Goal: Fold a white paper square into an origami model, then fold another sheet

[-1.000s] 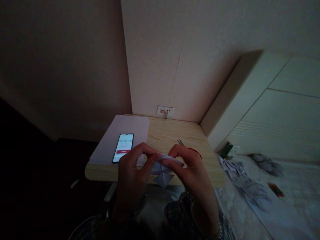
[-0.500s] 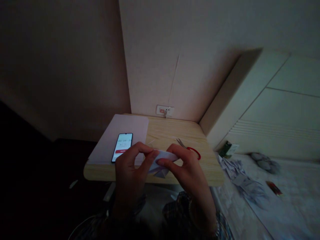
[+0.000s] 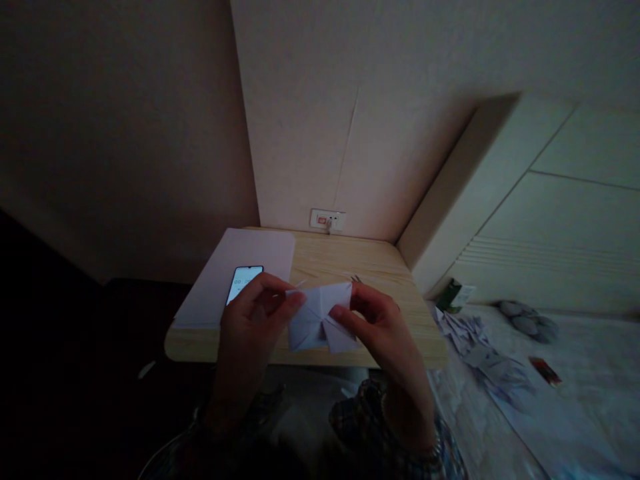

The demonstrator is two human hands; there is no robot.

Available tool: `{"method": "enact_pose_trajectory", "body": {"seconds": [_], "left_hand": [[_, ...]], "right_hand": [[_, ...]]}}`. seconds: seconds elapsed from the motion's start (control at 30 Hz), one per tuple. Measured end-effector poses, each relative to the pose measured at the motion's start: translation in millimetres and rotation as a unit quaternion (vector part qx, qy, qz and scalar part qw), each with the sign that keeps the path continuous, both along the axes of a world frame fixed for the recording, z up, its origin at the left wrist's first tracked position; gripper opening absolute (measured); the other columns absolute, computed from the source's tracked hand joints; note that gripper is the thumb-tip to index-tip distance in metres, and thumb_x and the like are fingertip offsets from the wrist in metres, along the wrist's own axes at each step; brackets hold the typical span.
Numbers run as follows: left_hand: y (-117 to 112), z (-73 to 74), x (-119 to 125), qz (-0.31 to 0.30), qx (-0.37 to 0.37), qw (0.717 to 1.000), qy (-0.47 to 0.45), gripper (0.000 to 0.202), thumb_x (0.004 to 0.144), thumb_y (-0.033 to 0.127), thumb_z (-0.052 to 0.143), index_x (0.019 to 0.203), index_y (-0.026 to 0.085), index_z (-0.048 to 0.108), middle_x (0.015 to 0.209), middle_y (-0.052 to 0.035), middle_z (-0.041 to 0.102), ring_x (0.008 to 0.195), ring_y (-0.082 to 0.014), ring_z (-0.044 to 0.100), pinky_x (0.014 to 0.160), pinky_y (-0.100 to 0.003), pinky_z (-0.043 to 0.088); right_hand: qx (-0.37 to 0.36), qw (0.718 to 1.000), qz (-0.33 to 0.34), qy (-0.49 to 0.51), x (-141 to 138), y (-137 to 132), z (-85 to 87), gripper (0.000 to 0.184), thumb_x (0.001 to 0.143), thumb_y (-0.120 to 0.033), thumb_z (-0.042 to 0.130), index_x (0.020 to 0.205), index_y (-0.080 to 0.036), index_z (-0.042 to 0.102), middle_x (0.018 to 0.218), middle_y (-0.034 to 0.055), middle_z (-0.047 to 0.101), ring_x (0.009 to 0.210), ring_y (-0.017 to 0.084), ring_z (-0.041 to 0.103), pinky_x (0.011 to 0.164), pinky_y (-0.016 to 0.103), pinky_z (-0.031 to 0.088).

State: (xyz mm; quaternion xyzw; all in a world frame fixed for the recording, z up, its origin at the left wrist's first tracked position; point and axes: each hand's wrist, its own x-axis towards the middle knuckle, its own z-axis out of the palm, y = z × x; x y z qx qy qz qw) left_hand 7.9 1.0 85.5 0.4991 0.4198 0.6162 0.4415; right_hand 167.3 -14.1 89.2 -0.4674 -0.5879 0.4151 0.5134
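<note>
A folded white paper (image 3: 313, 320), roughly square with creases meeting near its middle, is held up above the front of the small wooden table (image 3: 350, 260). My left hand (image 3: 257, 317) pinches its upper left corner between thumb and fingers. On the right side, my right hand (image 3: 373, 320) grips it, with the thumb on the front face and the fingers behind. A flap at the lower right stands apart from the rest. Behind my right hand only the tips of the scissors (image 3: 355, 279) show. Part of the phone (image 3: 244, 280) is covered by my left hand.
White paper sheets (image 3: 215, 287) lie under the phone on the table's left. A wall socket (image 3: 327, 220) with a plug sits behind the table. At right, a bed (image 3: 590, 360) bears folded paper pieces (image 3: 480, 353), a grey bundle (image 3: 527, 321) and a small dark packet (image 3: 545, 371).
The folded paper has been opened out from a narrow shape and turned so its creased face shows. My hands have moved slightly apart, and my right hand now hides the scissors' red handles.
</note>
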Motion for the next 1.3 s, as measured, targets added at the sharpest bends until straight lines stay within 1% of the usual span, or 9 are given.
{"method": "enact_pose_trajectory", "body": {"seconds": [0.17, 0.4, 0.5, 0.63, 0.73, 0.83, 0.97, 1.13, 1.3], "left_hand": [[7, -1.6, -7, -0.117, -0.037, 0.992, 0.028, 0.015, 0.063, 0.017, 0.076, 0.071, 0.019, 0.062, 0.067, 0.0029, 0.065, 0.06, -0.0121, 0.063, 0.053, -0.018, 0.049], [4, 4.4, -5, -0.176, -0.08, 0.977, 0.094, 0.024, 0.059, 0.014, 0.077, 0.079, 0.018, 0.065, 0.074, 0.0013, 0.069, 0.068, -0.0152, 0.066, 0.058, -0.021, 0.051], [2, 4.6, -5, -0.173, -0.078, 0.975, 0.117, 0.028, 0.061, 0.017, 0.077, 0.086, 0.019, 0.064, 0.079, 0.0009, 0.07, 0.074, -0.017, 0.067, 0.061, -0.022, 0.051], [2, 2.6, -5, -0.14, -0.068, 0.983, 0.101, 0.025, 0.062, 0.02, 0.076, 0.08, 0.019, 0.06, 0.08, 0.0014, 0.069, 0.077, -0.0169, 0.067, 0.063, -0.021, 0.051], [3, 1.3, -4, -0.116, -0.059, 0.988, 0.083, 0.023, 0.062, 0.02, 0.075, 0.078, 0.019, 0.058, 0.077, 0.0026, 0.068, 0.076, -0.0162, 0.066, 0.061, -0.02, 0.05], [2, 2.6, -1, -0.129, -0.078, 0.987, 0.063, 0.027, 0.06, 0.019, 0.075, 0.081, 0.02, 0.057, 0.076, 0.0033, 0.068, 0.072, -0.0152, 0.065, 0.058, -0.019, 0.048], [-3, 8.3, 3, -0.156, -0.14, 0.977, 0.038, 0.039, 0.059, 0.017, 0.076, 0.093, 0.021, 0.058, 0.078, 0.0041, 0.07, 0.066, -0.0126, 0.064, 0.059, -0.019, 0.048], [-2, 10.6, 5, -0.17, -0.155, 0.973, 0.023, 0.045, 0.057, 0.016, 0.078, 0.097, 0.019, 0.059, 0.073, 0.0036, 0.071, 0.062, -0.0126, 0.063, 0.059, -0.02, 0.047], [-1, 6.4, 8, -0.124, -0.14, 0.982, 0.005, 0.037, 0.057, 0.019, 0.078, 0.09, 0.02, 0.061, 0.074, 0.0035, 0.071, 0.065, -0.0137, 0.064, 0.057, -0.019, 0.046]], "right_hand": [[0.027, 0.999, -0.019, -0.016, 7, -3, 6.5, 0.012, 0.075, -0.03, 0.07, 0.071, -0.021, 0.064, 0.067, -0.0019, 0.066, 0.065, 0.014, 0.06, 0.06, 0.025, 0.047], [0.028, 0.998, -0.014, -0.055, 6, -9, 8.7, 0.008, 0.078, -0.027, 0.068, 0.077, -0.02, 0.064, 0.071, -0.0019, 0.067, 0.067, 0.013, 0.061, 0.062, 0.023, 0.046], [0.018, 0.998, -0.006, -0.059, 6, -11, 9.6, 0.012, 0.084, -0.032, 0.063, 0.079, -0.02, 0.063, 0.07, -0.0013, 0.066, 0.065, 0.013, 0.06, 0.059, 0.023, 0.045], [0.066, 0.996, -0.036, -0.057, 15, -14, 8.9, 0.023, 0.091, -0.042, 0.051, 0.088, -0.022, 0.063, 0.079, 0.0017, 0.066, 0.073, 0.015, 0.061, 0.063, 0.026, 0.046], [0.073, 0.997, 0.015, -0.037, 20, -14, 7.6, 0.031, 0.086, -0.05, 0.057, 0.1, -0.023, 0.062, 0.089, 0.0037, 0.068, 0.081, 0.018, 0.063, 0.068, 0.028, 0.048], [0.051, 0.998, 0.018, -0.039, 19, -11, 6.5, 0.024, 0.08, -0.041, 0.068, 0.092, -0.022, 0.062, 0.084, 0.0021, 0.069, 0.077, 0.017, 0.063, 0.067, 0.027, 0.047], [0.038, 0.997, -0.029, -0.06, 13, -9, 5.6, 0.008, 0.079, -0.026, 0.066, 0.078, -0.021, 0.061, 0.069, -0.0015, 0.063, 0.067, 0.014, 0.058, 0.062, 0.026, 0.043], [0.047, 0.994, -0.039, -0.095, 13, -9, 6.3, 0.006, 0.079, -0.024, 0.065, 0.075, -0.021, 0.061, 0.063, -0.0024, 0.056, 0.062, 0.014, 0.053, 0.058, 0.027, 0.039], [0.052, 0.996, -0.041, -0.052, 11, -9, 5.9, 0.005, 0.08, -0.024, 0.066, 0.081, -0.022, 0.062, 0.064, -0.0039, 0.057, 0.063, 0.013, 0.054, 0.06, 0.026, 0.041]]}}
